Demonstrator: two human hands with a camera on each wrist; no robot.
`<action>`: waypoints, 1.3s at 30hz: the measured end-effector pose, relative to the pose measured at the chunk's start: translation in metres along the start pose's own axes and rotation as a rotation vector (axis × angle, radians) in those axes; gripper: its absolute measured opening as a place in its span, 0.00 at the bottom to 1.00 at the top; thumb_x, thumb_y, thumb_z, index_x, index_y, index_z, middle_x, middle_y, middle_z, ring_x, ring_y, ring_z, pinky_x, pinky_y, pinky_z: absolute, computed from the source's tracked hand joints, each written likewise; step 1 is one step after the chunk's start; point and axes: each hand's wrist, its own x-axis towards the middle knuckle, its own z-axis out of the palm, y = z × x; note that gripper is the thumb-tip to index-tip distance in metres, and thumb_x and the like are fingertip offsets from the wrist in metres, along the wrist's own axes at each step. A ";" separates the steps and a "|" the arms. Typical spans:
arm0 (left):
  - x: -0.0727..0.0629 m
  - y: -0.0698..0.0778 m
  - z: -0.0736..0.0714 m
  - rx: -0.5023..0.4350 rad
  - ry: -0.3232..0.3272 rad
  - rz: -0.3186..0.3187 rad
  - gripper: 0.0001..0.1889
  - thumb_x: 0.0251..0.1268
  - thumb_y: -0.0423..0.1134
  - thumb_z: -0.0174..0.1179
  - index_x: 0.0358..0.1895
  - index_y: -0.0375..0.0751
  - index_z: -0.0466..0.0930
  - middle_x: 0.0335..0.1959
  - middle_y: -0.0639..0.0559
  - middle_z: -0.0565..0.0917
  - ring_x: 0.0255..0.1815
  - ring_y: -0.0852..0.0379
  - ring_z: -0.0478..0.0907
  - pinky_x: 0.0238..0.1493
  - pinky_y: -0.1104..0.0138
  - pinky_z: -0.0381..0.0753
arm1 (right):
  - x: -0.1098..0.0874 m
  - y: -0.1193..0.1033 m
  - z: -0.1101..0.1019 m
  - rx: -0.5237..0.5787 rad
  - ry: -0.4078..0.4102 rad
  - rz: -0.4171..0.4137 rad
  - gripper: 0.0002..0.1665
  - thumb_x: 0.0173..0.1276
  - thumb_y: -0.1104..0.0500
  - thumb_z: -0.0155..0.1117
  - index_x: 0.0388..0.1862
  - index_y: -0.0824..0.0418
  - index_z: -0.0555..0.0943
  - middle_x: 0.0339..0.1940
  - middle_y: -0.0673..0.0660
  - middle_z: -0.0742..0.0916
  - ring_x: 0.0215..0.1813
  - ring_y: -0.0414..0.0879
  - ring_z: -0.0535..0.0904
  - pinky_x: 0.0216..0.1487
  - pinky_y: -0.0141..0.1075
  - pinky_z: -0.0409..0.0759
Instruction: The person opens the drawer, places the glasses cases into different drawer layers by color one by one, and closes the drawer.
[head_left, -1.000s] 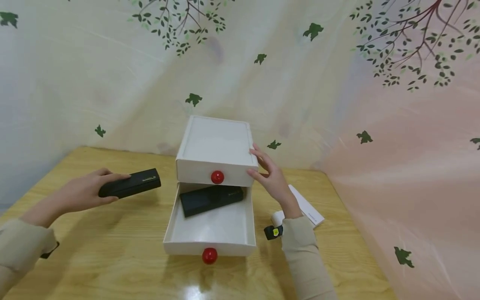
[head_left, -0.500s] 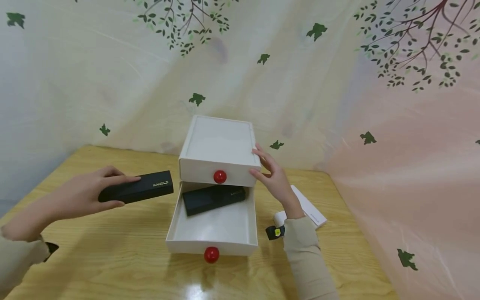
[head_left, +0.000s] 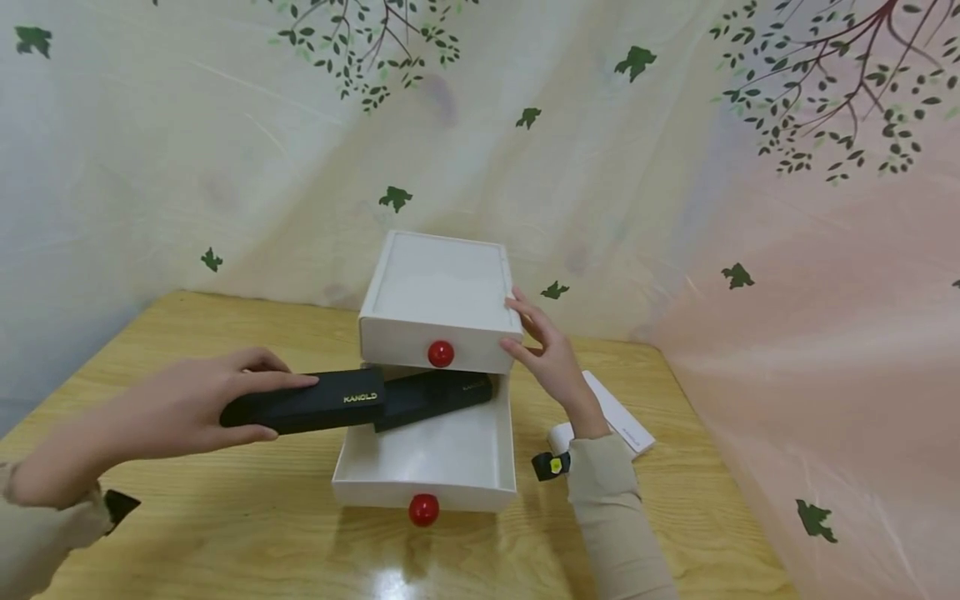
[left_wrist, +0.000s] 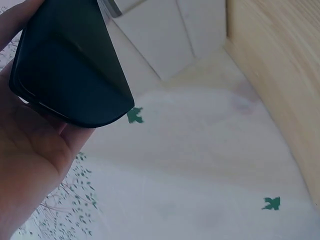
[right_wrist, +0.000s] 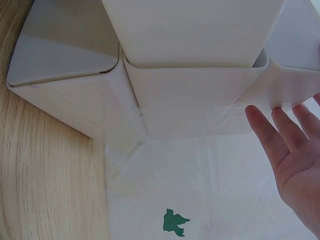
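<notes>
My left hand grips a long black glasses case with gold lettering. Its far end reaches over the left rim of a pulled-out white drawer. Inside that drawer lies a second black case, its left end hidden behind the held one. In the left wrist view, the rounded end of the held case fills the upper left. My right hand rests its extended fingers against the right side of the top drawer unit. The right wrist view shows those fingertips at the white wall.
Red ball knobs stick out from the upper drawer and the pulled-out one. In the right wrist view, another white unit sits below the pulled-out drawer. White boxes lie right of the stack on the wooden table.
My left hand has carried the held glasses case to the right and toward me, from beside the stack to over the drawer's left edge. My right hand keeps its place on the stack.
</notes>
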 end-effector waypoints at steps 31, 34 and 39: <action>0.087 0.069 0.039 -0.134 -0.141 0.171 0.29 0.55 0.50 0.71 0.63 0.60 0.76 0.50 0.51 0.79 0.41 0.58 0.80 0.41 0.66 0.83 | 0.000 -0.002 0.000 -0.031 0.010 0.008 0.33 0.69 0.58 0.63 0.72 0.51 0.66 0.80 0.48 0.57 0.77 0.59 0.59 0.61 0.55 0.75; 0.093 0.075 0.043 -0.120 -0.149 0.184 0.29 0.55 0.51 0.70 0.63 0.60 0.76 0.49 0.51 0.79 0.41 0.59 0.79 0.38 0.69 0.82 | 0.000 -0.002 0.001 -0.031 0.013 0.007 0.33 0.69 0.59 0.63 0.72 0.51 0.66 0.80 0.49 0.57 0.77 0.60 0.59 0.61 0.56 0.75; 0.098 0.081 0.046 -0.122 -0.171 0.182 0.28 0.55 0.52 0.70 0.62 0.59 0.77 0.46 0.52 0.79 0.39 0.60 0.77 0.35 0.72 0.80 | 0.000 -0.002 0.002 -0.036 0.012 0.012 0.33 0.69 0.59 0.63 0.72 0.51 0.66 0.80 0.48 0.57 0.77 0.59 0.59 0.61 0.56 0.75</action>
